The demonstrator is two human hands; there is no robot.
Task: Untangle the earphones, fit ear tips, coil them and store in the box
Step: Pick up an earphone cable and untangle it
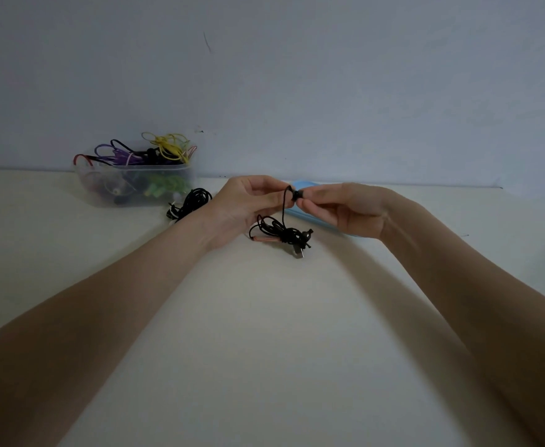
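Observation:
A pair of black earphones hangs in a tangled bundle just above the white table, with a plug at its lower end. My left hand pinches the cable near the top. My right hand pinches the black earbud between thumb and fingers, right beside my left fingertips. A clear plastic box stands at the back left, filled with several coloured earphones in yellow, purple, red and green.
A second coiled black earphone lies on the table beside the box. A light blue flat lid lies behind my right hand. A pale wall rises along the table's far edge.

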